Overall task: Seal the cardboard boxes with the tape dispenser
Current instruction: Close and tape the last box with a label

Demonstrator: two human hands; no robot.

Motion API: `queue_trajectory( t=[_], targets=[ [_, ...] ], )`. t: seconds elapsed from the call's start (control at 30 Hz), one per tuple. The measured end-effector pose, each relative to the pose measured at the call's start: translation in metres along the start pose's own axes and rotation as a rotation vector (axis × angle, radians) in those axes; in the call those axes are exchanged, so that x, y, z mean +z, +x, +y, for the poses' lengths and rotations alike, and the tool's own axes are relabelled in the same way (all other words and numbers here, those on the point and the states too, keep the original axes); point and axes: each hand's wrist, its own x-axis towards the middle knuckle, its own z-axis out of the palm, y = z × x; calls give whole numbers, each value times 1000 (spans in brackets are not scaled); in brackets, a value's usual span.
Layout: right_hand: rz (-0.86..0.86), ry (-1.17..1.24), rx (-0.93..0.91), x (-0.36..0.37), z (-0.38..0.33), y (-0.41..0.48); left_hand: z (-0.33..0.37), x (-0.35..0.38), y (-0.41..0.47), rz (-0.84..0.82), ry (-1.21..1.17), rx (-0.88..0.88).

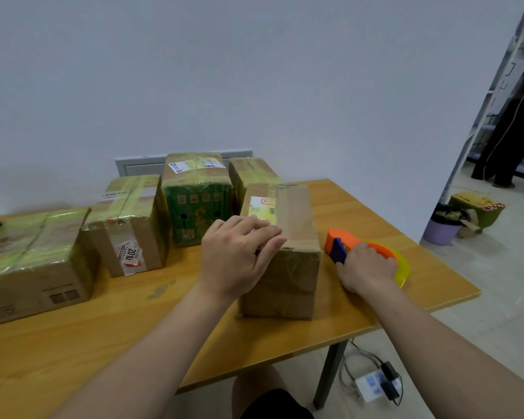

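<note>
Head view shows our left hand (239, 255) pressing flat, fingers straight, on the cardboard box (288, 267) on the table (375, 207), which we judge stiff yet light, while our right hand (366, 269) curls round the tape dispenser (342, 241) just beside it, best held by its handle.

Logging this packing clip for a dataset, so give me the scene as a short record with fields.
left hand: rests on top of the front box
right hand: grips the tape dispenser, just right of the front box
front box: brown cardboard, label on top
taped boxes: behind and left, wrapped in yellowish tape
table: wooden, bears all the boxes
</note>
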Motion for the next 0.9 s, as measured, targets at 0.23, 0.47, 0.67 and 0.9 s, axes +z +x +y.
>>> queue_trajectory(
  t=[0.23, 0.47, 0.67, 0.9],
  targets=[
    [230, 251, -227, -55, -8, -14, -9, -6, -4, 114, -144, -57],
    [-186, 810, -455, -96, -52, -75, 0, -12, -13, 178, -184, -92],
    [-113, 530, -335, -82, -58, -96, -3, -1, -1, 42, -389, -332],
    [-99, 473, -309, -84, -65, -81, -23, 19, 21, -206, -394, -332]
  ],
)
